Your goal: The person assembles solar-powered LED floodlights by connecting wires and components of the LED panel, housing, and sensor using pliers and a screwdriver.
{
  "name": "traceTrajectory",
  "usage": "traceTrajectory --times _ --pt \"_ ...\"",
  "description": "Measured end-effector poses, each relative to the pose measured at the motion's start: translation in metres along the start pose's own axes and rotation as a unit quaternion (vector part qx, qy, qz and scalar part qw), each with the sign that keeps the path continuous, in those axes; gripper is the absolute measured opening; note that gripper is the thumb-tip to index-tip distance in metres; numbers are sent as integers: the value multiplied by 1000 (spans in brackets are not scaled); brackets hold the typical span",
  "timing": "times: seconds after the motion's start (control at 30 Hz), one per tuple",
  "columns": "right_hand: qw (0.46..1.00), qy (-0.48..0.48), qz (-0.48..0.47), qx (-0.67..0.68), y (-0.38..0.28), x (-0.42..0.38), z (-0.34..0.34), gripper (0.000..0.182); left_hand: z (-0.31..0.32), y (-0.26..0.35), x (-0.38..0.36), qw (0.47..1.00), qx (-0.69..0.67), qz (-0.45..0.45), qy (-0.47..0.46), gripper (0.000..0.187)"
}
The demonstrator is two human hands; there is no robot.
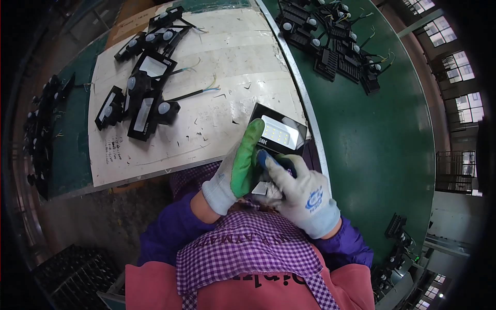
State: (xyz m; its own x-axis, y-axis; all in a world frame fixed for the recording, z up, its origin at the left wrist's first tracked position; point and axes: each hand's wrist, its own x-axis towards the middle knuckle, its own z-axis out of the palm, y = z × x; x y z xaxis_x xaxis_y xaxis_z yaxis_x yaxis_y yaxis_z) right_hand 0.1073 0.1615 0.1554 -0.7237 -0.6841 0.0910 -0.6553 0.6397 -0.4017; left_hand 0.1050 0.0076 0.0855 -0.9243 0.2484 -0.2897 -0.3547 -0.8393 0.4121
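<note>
A black floodlight (279, 135) with a lit-looking reflective panel and small yellow LEDs lies at the front right edge of the white board. My left hand (242, 164), in a white glove with green palm and fingers, is wrapped round its near left side, thumb along the frame. My right hand (298, 190), in a white glove with blue print, is closed just below the lamp on something dark that I cannot make out. A small pale piece (260, 188) shows between the hands. The lamp's near part is hidden by my fingers.
On the white board (243, 57), several black sensor lamps (150, 67) with loose wires lie at the left. More lamps (336, 54) lie on the green surface (377, 134) beyond the metal edge. Others stand in a row (44, 129) far left.
</note>
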Motion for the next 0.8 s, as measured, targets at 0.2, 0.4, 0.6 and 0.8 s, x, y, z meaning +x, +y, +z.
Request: traceTrajectory --times 0.2,0.4,0.6,0.8 --pt "859 49 215 463 39 56 -39 31 7 21 -25 977 212 23 0 52" --pt "952 28 -144 270 135 87 5 25 0 31 7 488 801 338 75 87" --pt "871 24 232 431 133 102 -7 23 -4 10 60 441 873 198 60 111" --pt "974 -10 184 130 94 105 -19 16 -5 8 80 409 898 144 80 108"
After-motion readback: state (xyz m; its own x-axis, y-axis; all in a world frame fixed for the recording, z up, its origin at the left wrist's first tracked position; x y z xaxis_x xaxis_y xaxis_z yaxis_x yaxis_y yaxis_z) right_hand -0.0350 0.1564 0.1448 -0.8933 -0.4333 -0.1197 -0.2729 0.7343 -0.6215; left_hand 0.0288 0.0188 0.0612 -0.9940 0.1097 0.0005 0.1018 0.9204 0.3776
